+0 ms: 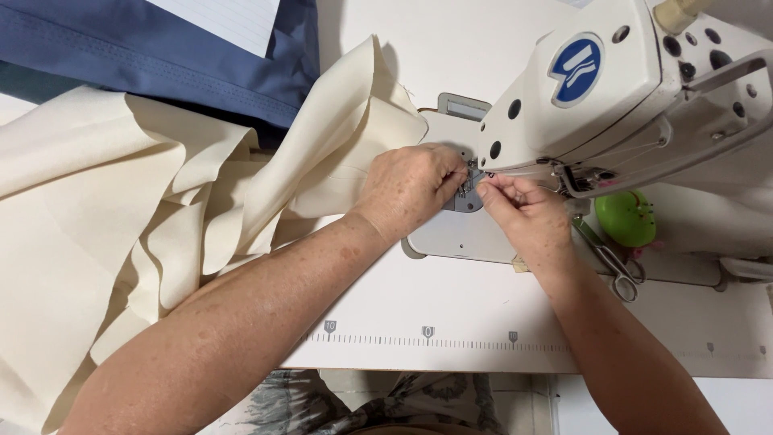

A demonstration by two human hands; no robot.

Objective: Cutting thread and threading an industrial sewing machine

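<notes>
A white industrial sewing machine [612,89] stands at the upper right of a white table [451,314]. Both my hands meet under its head at the needle and presser foot [472,184]. My left hand [407,189] rests on the machine bed, fingers pinched together at the needle. My right hand [519,211] pinches from the other side, fingertips closed as if on a fine thread; the thread itself is too thin to make out. Cream fabric [121,209] lies bunched to the left, its edge under my left hand.
Dark blue fabric [153,60] lies at the top left, with a lined sheet [233,20] on it. A green pincushion [626,217] and small snips [616,270] sit to the right of my right hand. A printed ruler scale [427,338] runs along the table's front edge.
</notes>
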